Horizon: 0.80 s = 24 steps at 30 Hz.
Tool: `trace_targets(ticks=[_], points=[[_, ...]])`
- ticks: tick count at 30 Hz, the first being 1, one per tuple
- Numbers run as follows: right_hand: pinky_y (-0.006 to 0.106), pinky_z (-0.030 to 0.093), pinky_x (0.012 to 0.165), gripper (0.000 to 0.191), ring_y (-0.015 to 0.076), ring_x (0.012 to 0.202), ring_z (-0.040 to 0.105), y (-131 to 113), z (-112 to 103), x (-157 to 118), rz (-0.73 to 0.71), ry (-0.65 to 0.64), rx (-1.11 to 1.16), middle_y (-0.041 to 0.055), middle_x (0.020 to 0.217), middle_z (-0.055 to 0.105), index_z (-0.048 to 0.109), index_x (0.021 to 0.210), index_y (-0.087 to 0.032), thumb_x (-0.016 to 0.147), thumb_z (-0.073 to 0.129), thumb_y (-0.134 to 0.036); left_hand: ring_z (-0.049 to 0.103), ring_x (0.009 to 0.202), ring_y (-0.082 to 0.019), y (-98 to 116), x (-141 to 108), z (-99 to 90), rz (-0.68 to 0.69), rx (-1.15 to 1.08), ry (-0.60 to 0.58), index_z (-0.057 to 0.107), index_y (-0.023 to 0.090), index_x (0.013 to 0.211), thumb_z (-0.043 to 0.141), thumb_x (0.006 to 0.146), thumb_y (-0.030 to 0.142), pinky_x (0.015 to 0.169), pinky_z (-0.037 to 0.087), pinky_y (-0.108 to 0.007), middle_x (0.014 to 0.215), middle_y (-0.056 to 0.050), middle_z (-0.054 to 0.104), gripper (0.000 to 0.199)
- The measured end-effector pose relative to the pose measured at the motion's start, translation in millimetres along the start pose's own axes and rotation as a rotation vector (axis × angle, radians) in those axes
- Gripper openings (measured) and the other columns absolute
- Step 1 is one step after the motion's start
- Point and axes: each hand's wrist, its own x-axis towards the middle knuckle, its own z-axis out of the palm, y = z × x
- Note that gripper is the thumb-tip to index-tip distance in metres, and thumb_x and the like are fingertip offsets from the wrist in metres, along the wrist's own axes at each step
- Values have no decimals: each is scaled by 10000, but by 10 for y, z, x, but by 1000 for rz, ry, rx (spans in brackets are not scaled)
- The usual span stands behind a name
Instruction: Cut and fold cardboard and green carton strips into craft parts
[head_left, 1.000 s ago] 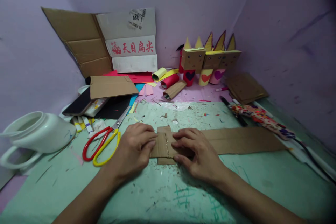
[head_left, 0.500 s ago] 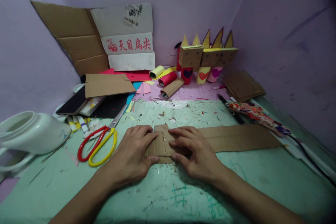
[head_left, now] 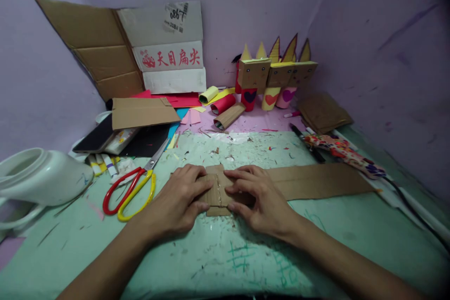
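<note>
One head-worn camera looks forward and down from above the nearby left hand [head_left: 183,199], right hand [head_left: 259,199] and desk [head_left: 176,262].

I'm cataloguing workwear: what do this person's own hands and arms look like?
The ungloved left hand and ungloved right hand show no rings. Both bare forearms taper toward the wrists, with no sleeve, watch or bracelet in view. No clear markings show.

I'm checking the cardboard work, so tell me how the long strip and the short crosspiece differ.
The long strip runs left to right; the short crosspiece lies crosswise to it. Where they overlap, the strip is on top, the crosspiece beneath, its ends showing past the strip's edges. The strip extends beyond the right hand; the crosspiece does not. Both are brown cardboard.
</note>
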Motion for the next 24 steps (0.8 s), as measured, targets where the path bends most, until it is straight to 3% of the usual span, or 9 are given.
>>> trace_targets(ticks=[14, 24], points=[[493, 381, 888, 190, 269, 1034, 501, 27, 12, 6, -7, -13, -12, 44, 1168, 666, 690, 840, -227, 656, 729, -202, 451, 1015, -267, -43, 35, 25, 76, -94, 30, 595, 204, 1092, 554, 826, 225, 851, 399, -444, 1100, -96, 519, 269], [481, 388, 889, 184, 263, 1021, 504, 5, 6, 12, 7, -9, -7, 47, 1161, 669, 691, 818, -215, 643, 728, -170, 439, 1036, -269, -4, 40, 16, 67, -95, 16, 592, 196, 1091, 553, 792, 144, 874, 397, -450, 1108, -94, 519, 307]])
